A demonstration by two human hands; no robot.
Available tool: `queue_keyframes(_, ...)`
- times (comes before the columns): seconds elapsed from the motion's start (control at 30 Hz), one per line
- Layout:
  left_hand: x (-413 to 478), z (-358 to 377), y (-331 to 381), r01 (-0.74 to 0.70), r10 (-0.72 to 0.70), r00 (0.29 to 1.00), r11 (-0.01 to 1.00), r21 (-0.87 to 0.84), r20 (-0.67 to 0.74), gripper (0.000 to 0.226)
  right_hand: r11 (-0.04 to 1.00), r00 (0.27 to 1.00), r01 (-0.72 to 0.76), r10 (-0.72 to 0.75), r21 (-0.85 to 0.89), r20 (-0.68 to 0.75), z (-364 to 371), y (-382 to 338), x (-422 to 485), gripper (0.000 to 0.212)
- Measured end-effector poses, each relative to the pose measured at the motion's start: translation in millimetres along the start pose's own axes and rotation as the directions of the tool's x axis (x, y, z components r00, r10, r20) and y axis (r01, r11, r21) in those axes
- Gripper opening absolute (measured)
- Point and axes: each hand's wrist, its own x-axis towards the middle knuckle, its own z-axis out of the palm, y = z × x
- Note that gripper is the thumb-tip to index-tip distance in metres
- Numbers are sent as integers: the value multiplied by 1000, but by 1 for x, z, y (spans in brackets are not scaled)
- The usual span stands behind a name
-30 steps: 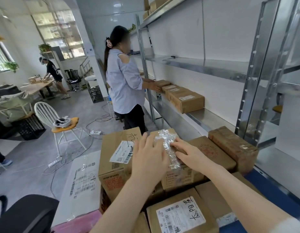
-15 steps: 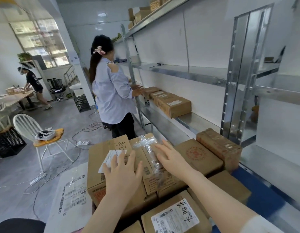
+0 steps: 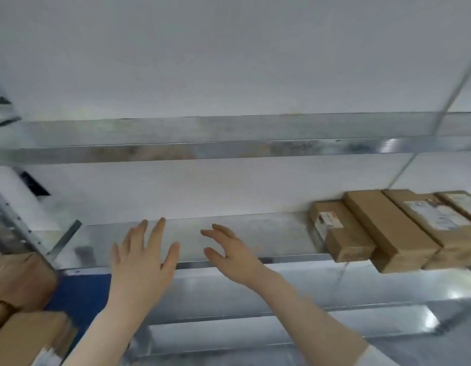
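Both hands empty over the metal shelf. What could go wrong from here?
1. The boxes at the right stick out past the front edge of the shelf; a sweep of the right hand could knock them off.
2. The left hand hovers by the thin metal lip, so a quick reach could scrape it.

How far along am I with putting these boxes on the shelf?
Done: a row of boxes sits at the right end of the shelf. In hand: nothing. The left hand and right hand are open and empty in front of the shelf's bare stretch. Left: a pile of boxes at lower left, off the shelf.
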Motion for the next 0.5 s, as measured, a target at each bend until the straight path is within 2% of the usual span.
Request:
queue_keyframes(0.13,28,70,122,-197,209,972,974,-112,109,61,975,958,-203,179,-89,-222,-124,81,-45,42)
queue_keyframes(0.23,41,108,203,-277,310,934,943,-184,178,59,946,917,-301,252,-121,-310,-196,133,-74,42)
queue_keyframes(0.33,56,148,268,-298,346,901,932,-207,263,57,917,891,-380,327,-123,-316,-241,186,-90,45)
queue_keyframes(0.5,72,219,332,-206,295,871,945,-255,392,53,878,880,-448,399,-170,-258,-261,261,-73,42)
